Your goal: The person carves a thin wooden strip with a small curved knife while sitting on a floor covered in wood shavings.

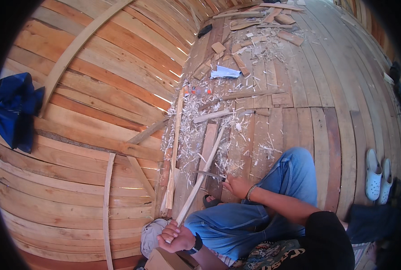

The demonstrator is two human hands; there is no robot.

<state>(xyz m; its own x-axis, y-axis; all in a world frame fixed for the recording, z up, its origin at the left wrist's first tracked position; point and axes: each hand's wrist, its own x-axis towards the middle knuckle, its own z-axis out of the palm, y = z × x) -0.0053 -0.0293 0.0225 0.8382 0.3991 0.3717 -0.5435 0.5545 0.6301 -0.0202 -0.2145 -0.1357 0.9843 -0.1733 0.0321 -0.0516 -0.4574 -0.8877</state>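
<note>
A cardboard box (164, 261) stood at the near edge, beside a pale grey cloth item (152, 235) against the left wall, as a person seated on a plank floor (302, 130) held a long, pale wooden stick (191, 198) in the left hand (175, 237), its fingers wrapped tightly round the near end. A dark watch (197, 243) circled that wrist. The stick slanted away from the hand, past the left side of the person's blue jeans (230, 220), its far end lying farther off and to the right. The right hand (239, 185), with a bracelet (250, 192) at the wrist, had its fingers closed on the dark handle of a knife (209, 174), whose blade pointed left across the middle of the stick; how deep the edge sat could not be told. A dark sandal (211, 202) showed just nearer than that hand, and pale clogs (374, 175) stood well apart at right. To the left of the stick lay a long, narrow board (177, 148), with curled wood shavings (187, 121) strewn thickly around its far half. Blue fabric (16, 112) hung on the left wall. Farther off lay a pale blue-white sheet (225, 72), and beyond it wood offcuts (290, 37) littered the far floor.
</note>
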